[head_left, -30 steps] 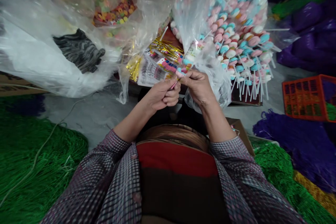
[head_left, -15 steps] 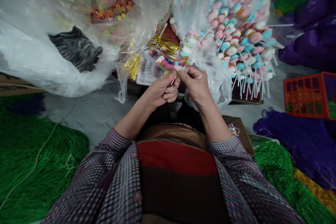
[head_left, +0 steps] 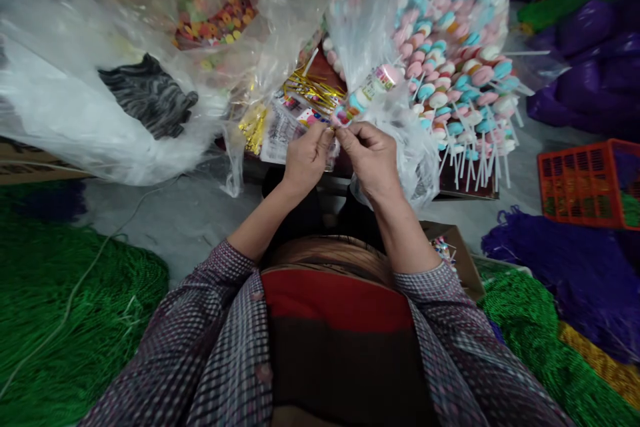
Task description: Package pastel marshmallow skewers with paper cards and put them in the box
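Note:
My left hand (head_left: 305,160) and my right hand (head_left: 371,161) meet fingertip to fingertip in the middle of the view. Both pinch the lower end of a wrapped candy skewer (head_left: 369,90), a stick of stacked pastel sweets in clear film that points up and to the right. A big clear bag of pink, blue and white lollipops (head_left: 453,60) with white sticks lies just beyond my right hand. Gold twist ties (head_left: 313,90) and printed wrappers (head_left: 287,130) lie past my left hand.
A large clear plastic bag (head_left: 75,100) with a dark cloth (head_left: 150,97) inside is at left, and ring candies (head_left: 220,23) sit behind it. Green bead strands (head_left: 65,307) lie bottom left, purple strands (head_left: 565,273) at right, beside an orange crate (head_left: 587,183). A cardboard box (head_left: 457,253) is near my right elbow.
The candy skewer has risen and tilted to the right, its top now over the lollipop bag. My left hand moved up from a curled fist to pinch beside my right fingers.

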Motion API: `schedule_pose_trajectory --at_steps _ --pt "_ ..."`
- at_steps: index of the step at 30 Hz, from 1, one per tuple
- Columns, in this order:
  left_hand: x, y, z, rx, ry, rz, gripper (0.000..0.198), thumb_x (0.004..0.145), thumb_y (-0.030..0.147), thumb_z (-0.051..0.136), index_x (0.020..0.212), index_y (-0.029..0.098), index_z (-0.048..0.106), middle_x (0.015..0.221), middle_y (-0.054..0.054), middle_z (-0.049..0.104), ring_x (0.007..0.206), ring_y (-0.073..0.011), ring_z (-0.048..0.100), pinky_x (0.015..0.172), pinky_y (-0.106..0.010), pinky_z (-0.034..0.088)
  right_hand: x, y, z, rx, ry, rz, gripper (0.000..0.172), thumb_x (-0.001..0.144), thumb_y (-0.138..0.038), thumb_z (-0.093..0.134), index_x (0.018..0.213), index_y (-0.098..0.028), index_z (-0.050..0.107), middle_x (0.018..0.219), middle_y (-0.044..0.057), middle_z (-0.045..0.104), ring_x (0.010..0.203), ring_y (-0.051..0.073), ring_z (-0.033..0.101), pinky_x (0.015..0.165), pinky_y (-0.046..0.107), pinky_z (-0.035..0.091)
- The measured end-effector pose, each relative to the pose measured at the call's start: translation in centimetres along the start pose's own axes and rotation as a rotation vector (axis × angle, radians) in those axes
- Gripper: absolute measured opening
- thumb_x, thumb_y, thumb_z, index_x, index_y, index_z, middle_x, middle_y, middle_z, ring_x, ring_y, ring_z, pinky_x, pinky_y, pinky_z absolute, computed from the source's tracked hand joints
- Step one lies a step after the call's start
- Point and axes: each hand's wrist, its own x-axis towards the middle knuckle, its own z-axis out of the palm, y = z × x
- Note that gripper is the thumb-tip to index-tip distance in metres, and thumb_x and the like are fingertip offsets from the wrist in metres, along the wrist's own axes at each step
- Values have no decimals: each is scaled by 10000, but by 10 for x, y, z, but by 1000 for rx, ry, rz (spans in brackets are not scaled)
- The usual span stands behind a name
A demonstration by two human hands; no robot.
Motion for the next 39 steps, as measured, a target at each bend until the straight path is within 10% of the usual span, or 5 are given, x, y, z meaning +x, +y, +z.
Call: schedule_pose_trajectory --at_steps 14,20,25,28,39 --pt "0 10 -6 122 -91 77 149 902 365 736 925 219 720 887 -45 680 1057 -208 632 890 -272 495 -8 -10 -19 -93 35 -147 186 943 -325 620 786 -234 664 723 -13 605 714 150 560 728 320 518" --pt "3 30 -6 -361 -285 -199 104 950 214 614 1009 200 699 839 -24 692 834 -153 683 691 -234 504 -18 -25 -31 -281 -44 -342 177 954 -258 586 843 -253 723 758 7 670 757 175 624 806 372 536" --pt "-11 58 -12 -602 -443 -25 253 980 212 498 1078 224 731 778 -21 728 788 -148 688 745 -288 549 -13 -22 -37 -312 -61 -297 187 952 -282 619 797 -249 716 708 5 655 744 173 627 778 348 536" --pt "-25 56 -10 -443 -359 145 230 982 402 599 938 246 762 865 -28 749 837 -162 697 945 -378 561 -6 -22 -39 -279 32 -230 157 962 -304 625 863 -259 738 756 5 675 792 177 642 825 362 547" --pt "2 20 -5 -318 -227 -62 568 1014 650 391 864 201 703 701 -38 646 728 -179 654 663 -306 539 -24 -20 -29 -406 12 -455 224 966 -238 563 845 -236 751 705 4 678 715 155 637 753 327 544"
